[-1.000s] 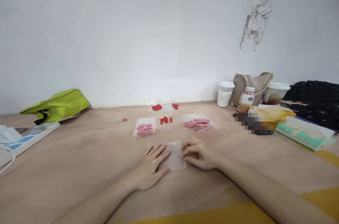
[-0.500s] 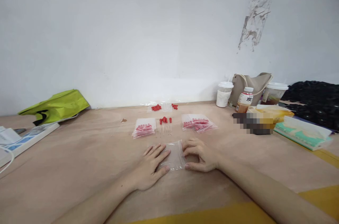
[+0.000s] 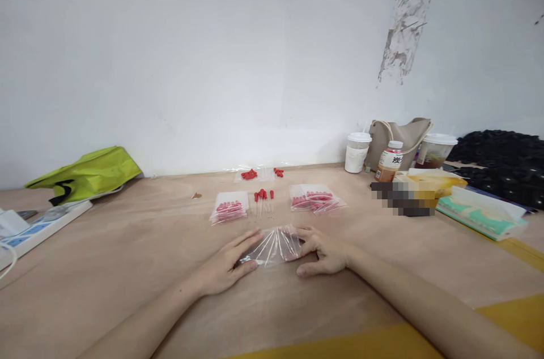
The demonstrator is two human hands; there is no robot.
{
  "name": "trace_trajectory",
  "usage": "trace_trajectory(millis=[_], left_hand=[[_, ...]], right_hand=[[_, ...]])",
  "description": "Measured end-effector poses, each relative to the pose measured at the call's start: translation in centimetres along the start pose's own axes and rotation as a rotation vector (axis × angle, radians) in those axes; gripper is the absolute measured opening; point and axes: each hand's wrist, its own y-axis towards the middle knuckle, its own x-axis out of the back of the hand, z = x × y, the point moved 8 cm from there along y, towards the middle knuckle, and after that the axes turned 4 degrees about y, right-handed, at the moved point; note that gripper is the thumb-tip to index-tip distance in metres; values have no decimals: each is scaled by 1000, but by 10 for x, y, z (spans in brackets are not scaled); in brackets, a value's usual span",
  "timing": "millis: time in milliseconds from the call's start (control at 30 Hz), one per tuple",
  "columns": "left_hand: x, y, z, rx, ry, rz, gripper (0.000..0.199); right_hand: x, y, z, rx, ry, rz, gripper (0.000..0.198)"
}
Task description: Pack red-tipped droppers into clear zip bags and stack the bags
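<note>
Between left hand (image 3: 220, 269) and right hand (image 3: 326, 251), both with fingers (image 3: 243, 242) wide apart, clear plastic bag (image 3: 275, 246), shiny, fan-creased

The brown tabletop (image 3: 127, 257) bears a power strip (image 3: 46, 230) at nine o'clock, a lime-green bag (image 3: 91, 171) at ten, red-topped sticks (image 3: 261, 195) at twelve, a drink bottle (image 3: 388, 163) at two and a tissue pack (image 3: 480, 215) at three.

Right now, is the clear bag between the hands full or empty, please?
It looks empty: the clear bag shows only creases and glare, while red pieces show through the stacked bags behind it.
</note>
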Motion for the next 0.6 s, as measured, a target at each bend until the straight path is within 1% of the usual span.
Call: trace_trajectory(millis=[167,233,267,333,400,433,467,500,533,600], left_hand=[[3,-1,11,-14,-54,-36,40],[2,0,13,-5,-59,-50,40],[1,0,13,-1,-61,-56,40],[1,0,13,4,-66,-66,40],[1,0,12,0,-70,-75,40],[1,0,12,-6,-73,-81,40],[2,0,11,-11,-76,-85,40],[2,0,11,-15,-77,-87,39],[2,0,11,-18,-79,-87,39],[1,0,12,-20,-83,-82,39]], right_hand=[[7,-1,-20,-60,213,-99,33],[15,1,-34,-153,284,-172,36],[21,4,-42,-213,286,-236,38],[41,12,-54,-319,212,-398,35],[60,26,-60,-415,71,-528,19],[66,36,-65,-479,-3,-557,12],[70,47,-71,-563,-76,-565,14],[71,58,-81,-671,-127,-544,20],[70,69,-89,-731,-142,-540,26],[65,92,-106,-815,-142,-519,28]])
